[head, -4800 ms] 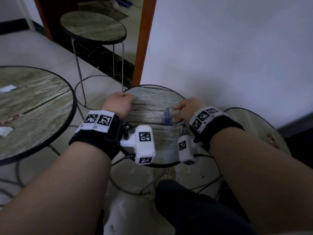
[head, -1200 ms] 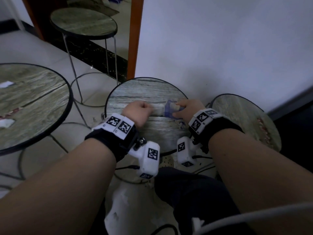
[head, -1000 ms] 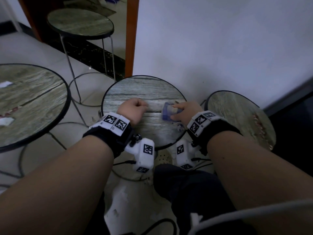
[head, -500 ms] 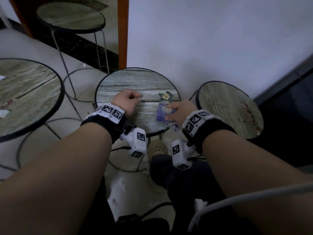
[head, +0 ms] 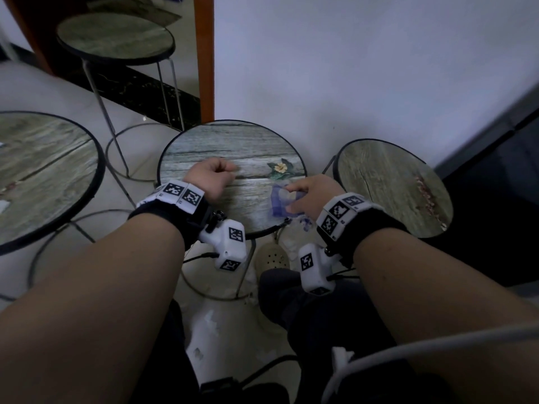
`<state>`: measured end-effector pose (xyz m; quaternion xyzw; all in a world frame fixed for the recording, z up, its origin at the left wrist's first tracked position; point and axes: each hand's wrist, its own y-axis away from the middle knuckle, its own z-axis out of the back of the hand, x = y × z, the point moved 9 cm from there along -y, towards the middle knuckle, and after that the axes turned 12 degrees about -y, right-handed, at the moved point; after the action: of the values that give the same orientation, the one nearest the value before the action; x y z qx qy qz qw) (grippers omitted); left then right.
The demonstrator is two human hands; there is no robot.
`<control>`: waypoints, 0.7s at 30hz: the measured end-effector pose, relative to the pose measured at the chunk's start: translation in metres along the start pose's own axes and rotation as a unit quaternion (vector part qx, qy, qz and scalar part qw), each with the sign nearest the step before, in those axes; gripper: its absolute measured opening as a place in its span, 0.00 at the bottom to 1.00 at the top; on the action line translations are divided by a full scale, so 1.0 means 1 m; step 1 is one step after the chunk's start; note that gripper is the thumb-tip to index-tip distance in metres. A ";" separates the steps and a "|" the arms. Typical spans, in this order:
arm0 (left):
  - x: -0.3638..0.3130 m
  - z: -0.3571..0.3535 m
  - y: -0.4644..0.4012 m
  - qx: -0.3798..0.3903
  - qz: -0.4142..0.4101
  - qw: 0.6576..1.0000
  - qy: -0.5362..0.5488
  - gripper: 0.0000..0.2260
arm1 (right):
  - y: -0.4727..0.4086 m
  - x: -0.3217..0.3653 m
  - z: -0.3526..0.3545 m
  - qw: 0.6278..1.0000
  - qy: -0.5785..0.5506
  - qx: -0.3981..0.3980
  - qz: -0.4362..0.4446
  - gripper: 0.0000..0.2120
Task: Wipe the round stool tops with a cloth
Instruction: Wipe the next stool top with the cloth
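The large round top [head: 43,176] is cut off by the left edge; the cloth [head: 280,201] lies partly hidden under the right hand [head: 310,196], its pattern blurred; the far stool [head: 115,39] loses its feet behind the middle stool [head: 227,147]

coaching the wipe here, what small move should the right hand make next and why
Probably sweep the cloth away from the body, toward the flower print. The right hand holds it at the middle stool's near right edge, so most of the top lies beyond it.
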<state>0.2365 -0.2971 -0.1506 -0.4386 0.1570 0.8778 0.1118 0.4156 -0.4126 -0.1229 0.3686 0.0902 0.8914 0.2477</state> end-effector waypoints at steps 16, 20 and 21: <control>-0.001 0.004 -0.010 0.081 0.001 0.997 0.004 0.07 | -0.026 0.022 0.019 0.996 0.083 0.009 -0.021 0.22; 0.009 0.006 -0.014 0.086 0.032 0.992 0.081 0.07 | -0.040 0.031 0.018 0.994 0.106 0.003 -0.019 0.22; 0.010 0.006 -0.014 0.091 0.039 0.990 0.101 0.08 | -0.044 0.032 0.019 0.995 0.102 0.000 -0.021 0.22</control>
<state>0.2309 -0.2817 -0.1577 -0.5066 0.2638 0.8146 0.1011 0.4259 -0.3592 -0.1048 0.2736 0.1226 0.9190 0.2561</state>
